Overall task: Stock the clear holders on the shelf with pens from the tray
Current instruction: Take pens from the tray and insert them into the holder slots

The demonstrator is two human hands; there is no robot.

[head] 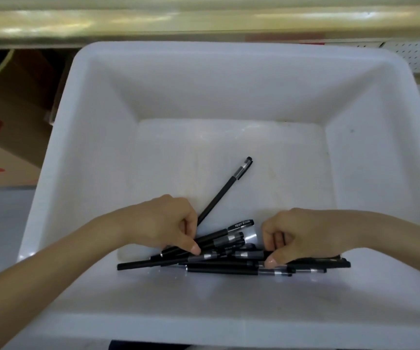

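Head view, looking down into a white tray (203,50). The pens (229,266) are black with grey bands, heaped in a loose bundle on the tray floor close to its near wall and lying mostly crosswise.

Left hand (163,223): in the tray at the left end of the heap, fingers curled, thumb tip pressed onto a barrel; it grips several pens. A single pen (225,189) runs out from under its fingers, slanting up and right across the bare tray floor, cap end farthest from the hand.

Right hand (302,233): at the right end of the heap, fingers curled under, thumb down on the barrels; it grips pens there. How many it holds I cannot tell.

The hands are apart, with pen caps showing between them.

Beyond the tray is a shelf edge (203,18). Cardboard boxes (9,122) stand to the left.
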